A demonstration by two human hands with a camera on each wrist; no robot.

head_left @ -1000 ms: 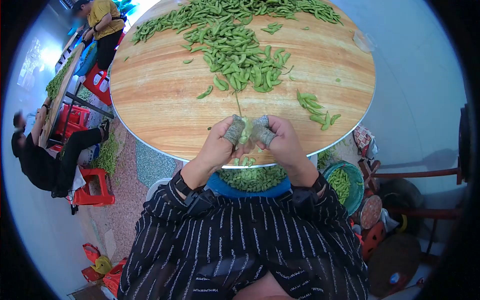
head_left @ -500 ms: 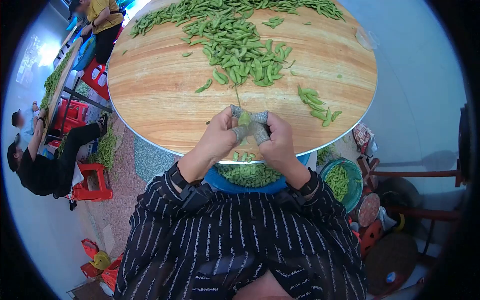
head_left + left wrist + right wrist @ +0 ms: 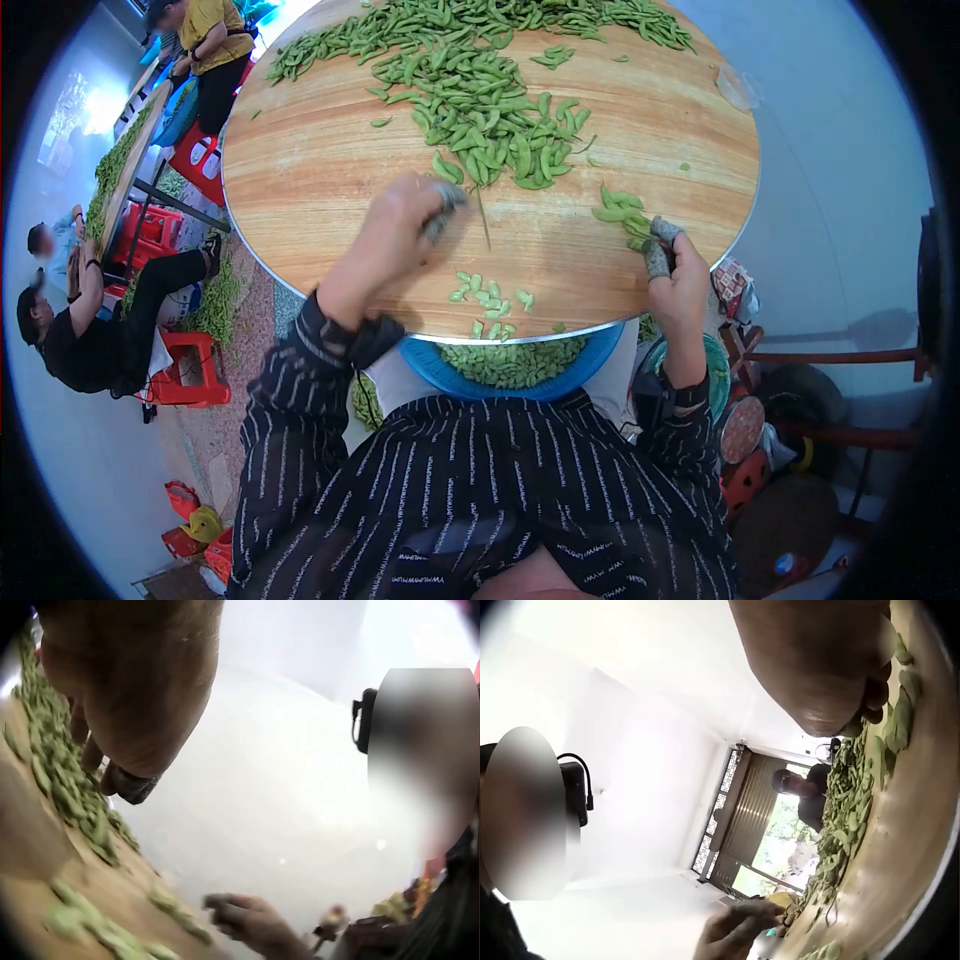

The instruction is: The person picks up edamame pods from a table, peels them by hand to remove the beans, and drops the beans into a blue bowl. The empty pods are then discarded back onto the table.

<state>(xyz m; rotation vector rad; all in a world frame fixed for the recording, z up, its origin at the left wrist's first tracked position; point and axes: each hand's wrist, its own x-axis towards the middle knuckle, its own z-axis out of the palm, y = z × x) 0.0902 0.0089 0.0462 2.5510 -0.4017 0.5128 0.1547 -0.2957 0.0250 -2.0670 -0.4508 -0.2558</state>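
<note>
In the head view my left hand [image 3: 400,225] is blurred over the table, its grey-wrapped thumb and finger near the front of the large pile of green soybean pods [image 3: 480,110]. A thin stem [image 3: 484,218] lies just beside those fingertips. My right hand [image 3: 680,285] reaches to a small group of pods [image 3: 620,212] on the right, its wrapped finger and thumb extended and apart right at the nearest pod, partly hiding the group. Between the hands, several shelled pale green beans [image 3: 490,297] lie near the table's front edge.
The round wood-grain table [image 3: 330,190] has a metal rim. Below its front edge sits a blue basin [image 3: 425,358] of shelled beans. A green basket [image 3: 716,365] stands right of my legs. On the left, people sit or stand at another table [image 3: 128,180] near red stools [image 3: 185,370].
My hands, together around a pod near the front edge before, have separated. The left moved forward and left, the right moved right to the small pod group. More shelled beans show on the table.
</note>
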